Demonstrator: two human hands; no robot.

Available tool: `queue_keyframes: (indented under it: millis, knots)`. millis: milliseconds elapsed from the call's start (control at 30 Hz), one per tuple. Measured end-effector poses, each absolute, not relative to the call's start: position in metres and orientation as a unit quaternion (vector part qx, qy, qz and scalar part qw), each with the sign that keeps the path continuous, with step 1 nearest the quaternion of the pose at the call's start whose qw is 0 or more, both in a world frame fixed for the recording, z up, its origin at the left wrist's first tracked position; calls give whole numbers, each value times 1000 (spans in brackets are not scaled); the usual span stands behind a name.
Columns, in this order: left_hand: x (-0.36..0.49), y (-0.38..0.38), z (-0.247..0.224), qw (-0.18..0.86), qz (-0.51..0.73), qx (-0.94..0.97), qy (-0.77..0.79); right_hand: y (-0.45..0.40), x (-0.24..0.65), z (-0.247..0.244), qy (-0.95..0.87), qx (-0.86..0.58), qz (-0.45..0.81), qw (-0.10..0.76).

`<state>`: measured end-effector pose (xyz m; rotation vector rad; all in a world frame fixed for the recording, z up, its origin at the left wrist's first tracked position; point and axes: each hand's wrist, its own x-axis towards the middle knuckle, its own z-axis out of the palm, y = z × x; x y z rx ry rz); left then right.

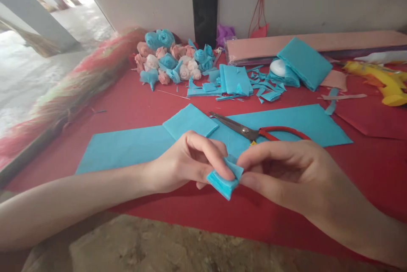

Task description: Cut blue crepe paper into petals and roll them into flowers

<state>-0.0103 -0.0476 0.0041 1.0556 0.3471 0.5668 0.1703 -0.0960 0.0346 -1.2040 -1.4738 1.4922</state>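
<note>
A small folded piece of blue crepe paper is pinched between my two hands above the table's front. My left hand grips it from the left, one finger pressed on its top. Thumb and forefinger of my right hand close on its right corner. Behind the hands, scissors with red handles lie on a long blue paper strip, blades pointing left. A square of blue paper rests on the same strip, just beyond my left hand.
Blue and pink paper roses are heaped at the back, beside blue scraps and a folded blue stack. A yellow glue gun lies far right. A broom borders the red table on the left.
</note>
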Motion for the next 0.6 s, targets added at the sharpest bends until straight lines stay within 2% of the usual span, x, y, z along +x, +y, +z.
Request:
queue_keyframes:
  millis: [600]
  knots:
    - [-13, -47, 4, 788, 262, 531, 168, -98, 168, 32, -554, -477, 573, 371]
